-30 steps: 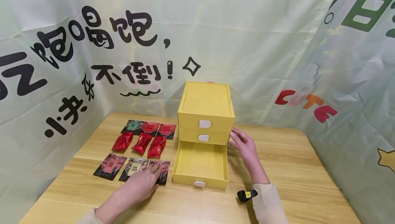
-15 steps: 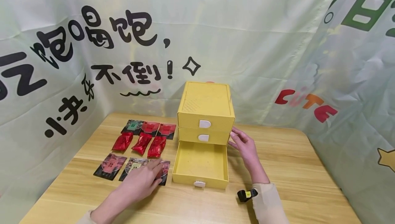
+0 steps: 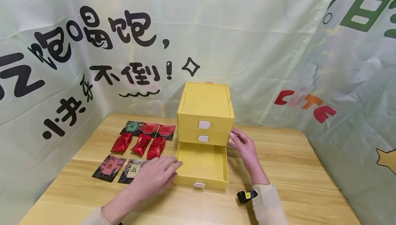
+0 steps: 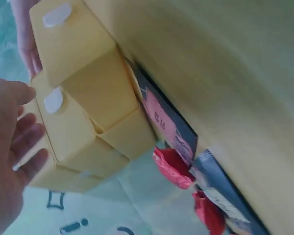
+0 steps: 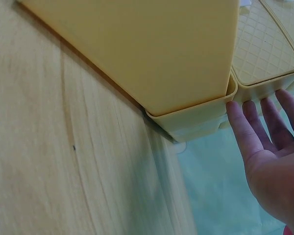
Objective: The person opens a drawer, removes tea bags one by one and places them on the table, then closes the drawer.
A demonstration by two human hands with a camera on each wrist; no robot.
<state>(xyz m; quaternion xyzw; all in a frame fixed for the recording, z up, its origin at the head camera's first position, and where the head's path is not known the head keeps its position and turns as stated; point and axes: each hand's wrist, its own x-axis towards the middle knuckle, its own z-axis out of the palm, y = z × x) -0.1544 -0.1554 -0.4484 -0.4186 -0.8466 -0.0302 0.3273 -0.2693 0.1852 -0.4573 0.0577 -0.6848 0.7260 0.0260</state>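
My left hand [image 3: 156,175] reaches over the front left corner of the pulled-out bottom drawer [image 3: 201,163], its fingers loosely bent and nothing in them. In the left wrist view, a dark packet with a pink label [image 4: 161,117] lies on the table beside the yellow drawer unit [image 4: 78,44]; in the head view the left hand covers it. To its left are a packet with a cream label [image 3: 133,170] and one with a pink label [image 3: 109,168]. My right hand [image 3: 245,149] rests its fingertips against the unit's right side, fingers extended. The bottom drawer holds nothing visible.
Behind the front packets lie three shiny red wrapped pieces [image 3: 141,145]. A back row has a green-labelled packet [image 3: 132,127] and two red ones [image 3: 166,131]. Printed cloth [image 3: 247,46] hangs around the wooden table [image 3: 294,177].
My left hand has lifted off the front right packet and moved right, to the drawer's left edge. The right hand keeps its place at the unit's side.
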